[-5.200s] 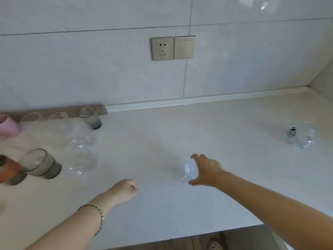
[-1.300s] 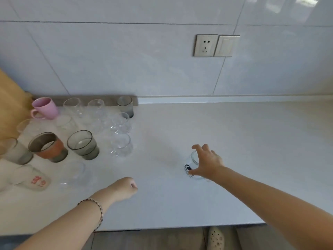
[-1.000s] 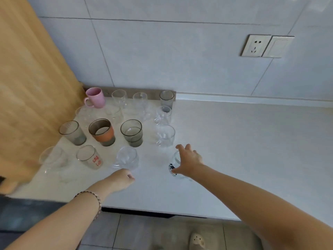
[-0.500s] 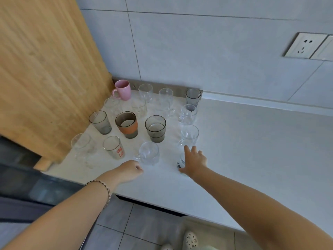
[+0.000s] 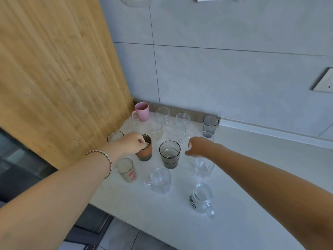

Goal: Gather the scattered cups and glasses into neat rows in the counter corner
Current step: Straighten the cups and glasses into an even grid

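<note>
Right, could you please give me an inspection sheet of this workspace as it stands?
Surface: white counter, pale and smooth.
Job's things: cups and glasses stand upright in rough rows in the corner. The pink mug is at the back, the orange-banded glass and smoky tumbler are mid-row, and the red-printed glass, clear mug and dark-printed mug are at the front.
Clutter: nothing seen.
Hands: left hand is curled at the orange-banded glass's rim, apparently pinching it. Right hand is open above a clear glass, holding nothing.
Cables: nothing seen.
Surroundings: wood panel on the left, tiled wall behind, wall socket at the right edge.
</note>
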`<move>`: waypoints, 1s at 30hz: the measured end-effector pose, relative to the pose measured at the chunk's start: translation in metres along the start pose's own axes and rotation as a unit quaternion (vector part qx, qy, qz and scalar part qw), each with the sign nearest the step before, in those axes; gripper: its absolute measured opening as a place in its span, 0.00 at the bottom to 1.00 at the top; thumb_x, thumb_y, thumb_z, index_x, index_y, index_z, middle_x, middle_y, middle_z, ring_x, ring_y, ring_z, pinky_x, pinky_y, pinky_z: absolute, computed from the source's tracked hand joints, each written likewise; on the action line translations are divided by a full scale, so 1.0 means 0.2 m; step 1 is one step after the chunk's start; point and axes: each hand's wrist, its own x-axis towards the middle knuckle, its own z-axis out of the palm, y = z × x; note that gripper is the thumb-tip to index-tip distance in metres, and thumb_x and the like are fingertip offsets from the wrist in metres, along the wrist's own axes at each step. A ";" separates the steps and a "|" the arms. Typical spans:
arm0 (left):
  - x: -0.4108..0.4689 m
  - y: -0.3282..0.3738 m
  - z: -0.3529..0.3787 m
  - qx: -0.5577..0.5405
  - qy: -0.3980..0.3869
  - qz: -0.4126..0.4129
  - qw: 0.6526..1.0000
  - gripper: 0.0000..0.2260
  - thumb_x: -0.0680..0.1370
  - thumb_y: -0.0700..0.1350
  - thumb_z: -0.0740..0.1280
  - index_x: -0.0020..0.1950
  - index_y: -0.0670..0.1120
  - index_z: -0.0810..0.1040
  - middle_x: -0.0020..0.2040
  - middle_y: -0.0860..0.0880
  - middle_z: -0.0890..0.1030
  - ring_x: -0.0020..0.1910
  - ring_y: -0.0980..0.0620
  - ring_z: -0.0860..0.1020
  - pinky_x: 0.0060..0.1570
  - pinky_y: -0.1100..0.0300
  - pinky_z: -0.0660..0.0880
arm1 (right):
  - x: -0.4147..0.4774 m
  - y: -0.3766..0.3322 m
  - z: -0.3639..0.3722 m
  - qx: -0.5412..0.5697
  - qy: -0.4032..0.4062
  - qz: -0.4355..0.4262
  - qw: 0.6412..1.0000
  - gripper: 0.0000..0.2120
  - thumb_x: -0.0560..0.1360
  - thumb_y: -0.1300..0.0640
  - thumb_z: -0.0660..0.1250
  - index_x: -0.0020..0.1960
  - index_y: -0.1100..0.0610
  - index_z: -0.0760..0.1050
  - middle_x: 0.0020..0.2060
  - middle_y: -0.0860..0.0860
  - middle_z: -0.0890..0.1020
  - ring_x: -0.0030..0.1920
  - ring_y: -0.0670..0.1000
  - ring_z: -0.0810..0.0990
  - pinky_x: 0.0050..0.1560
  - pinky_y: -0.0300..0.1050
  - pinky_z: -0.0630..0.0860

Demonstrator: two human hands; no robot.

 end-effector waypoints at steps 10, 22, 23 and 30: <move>0.63 -0.29 -0.34 0.035 -0.009 0.057 0.998 0.09 0.77 0.40 0.57 0.36 0.44 0.69 0.53 0.40 0.74 0.44 0.49 0.72 0.49 0.52 0.73 | 0.53 -0.26 -0.18 0.016 -0.022 0.044 0.999 0.20 0.77 0.51 0.63 0.65 0.59 0.72 0.64 0.54 0.76 0.64 0.55 0.74 0.63 0.46 0.71; 1.37 -0.51 -0.44 0.054 -0.015 0.061 0.997 0.20 0.77 0.42 0.59 0.68 0.39 0.66 0.59 0.38 0.75 0.53 0.42 0.76 0.44 0.56 0.71 | 1.05 -0.46 -0.25 0.058 -0.044 0.154 0.985 0.20 0.77 0.51 0.62 0.67 0.56 0.70 0.66 0.52 0.74 0.65 0.53 0.74 0.61 0.42 0.69; 1.42 -0.51 -0.44 0.037 0.000 0.059 0.998 0.23 0.76 0.42 0.60 0.71 0.41 0.62 0.62 0.38 0.73 0.56 0.42 0.76 0.49 0.56 0.73 | 1.09 -0.46 -0.25 0.058 -0.038 0.157 0.985 0.20 0.77 0.51 0.62 0.67 0.56 0.71 0.65 0.52 0.75 0.64 0.53 0.74 0.60 0.42 0.70; 1.72 -0.54 -0.43 0.095 -0.026 0.098 0.990 0.45 0.69 0.45 0.71 0.77 0.47 0.44 0.78 0.45 0.46 0.74 0.42 0.59 0.66 0.53 0.70 | 1.46 -0.47 -0.21 0.098 0.040 0.169 0.980 0.34 0.73 0.51 0.68 0.75 0.53 0.57 0.70 0.56 0.64 0.69 0.60 0.67 0.66 0.51 0.66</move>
